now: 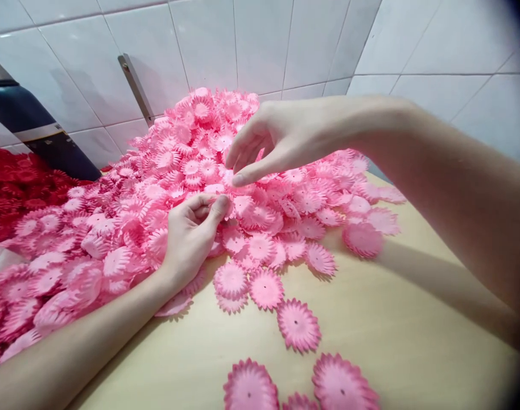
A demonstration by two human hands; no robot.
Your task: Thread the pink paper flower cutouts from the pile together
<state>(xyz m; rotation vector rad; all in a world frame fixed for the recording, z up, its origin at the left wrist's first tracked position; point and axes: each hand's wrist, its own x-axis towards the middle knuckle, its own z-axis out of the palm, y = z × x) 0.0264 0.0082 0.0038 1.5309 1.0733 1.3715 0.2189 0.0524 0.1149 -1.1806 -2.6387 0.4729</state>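
My left hand (192, 233) is closed in a pinch at the front of a large heap of pink fabric flower petals (192, 136). A bit of pink petal shows at the tips of its thumb and finger. Above and to the right, my right hand (268, 142) hovers over the heap, thumb apart from the curved fingers, with nothing seen between them. The petals are round, with notched darker edges and a small hole in the middle. One loose petal (298, 324) lies flat on the table, and a few others lie closer to me.
A dark blue bottle (38, 125) leans at the left beside a pile of red petals (21, 182). White tiled walls (260, 45) stand behind, with a metal strip (135, 88) against them. The light wooden table (413, 341) shows at the front right.
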